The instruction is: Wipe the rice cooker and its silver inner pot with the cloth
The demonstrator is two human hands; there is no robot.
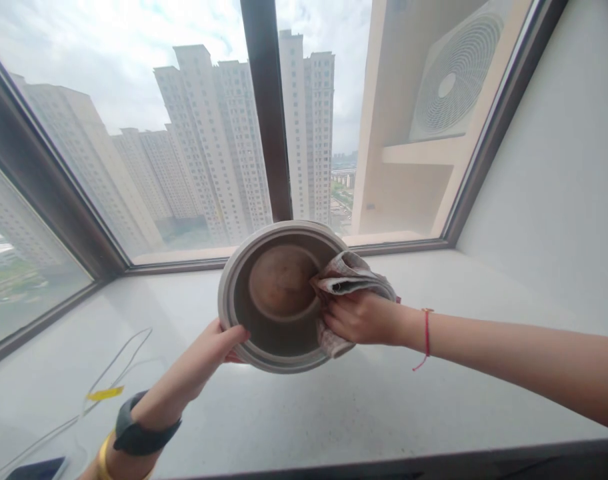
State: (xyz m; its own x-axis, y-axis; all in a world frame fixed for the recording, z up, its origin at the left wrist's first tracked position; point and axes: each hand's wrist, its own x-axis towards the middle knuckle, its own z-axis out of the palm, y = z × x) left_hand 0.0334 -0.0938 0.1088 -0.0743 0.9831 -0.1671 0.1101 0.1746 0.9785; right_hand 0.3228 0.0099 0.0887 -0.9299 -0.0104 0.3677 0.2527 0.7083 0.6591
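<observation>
A round, deep metal pot (284,340) is tilted so that its open mouth faces me, over the white window sill. Its inner bottom looks brownish. My left hand (219,347) grips the pot's rim at the lower left, thumb over the edge and fingers behind it. On the right side, my right hand (359,317) is closed on a bunched, checked cloth (351,270) and presses it at the inner right wall and rim. Part of the cloth hangs below my fingers. The fingertips of the right hand are partly hidden by the cloth.
On the white sill (409,393) at the left lies a thin cable (129,363) with a yellow tag (105,393). A dark flat device (37,469) shows at the bottom left corner. Window panes with a dark frame (267,100) rise behind the pot; a wall (559,167) bounds the right.
</observation>
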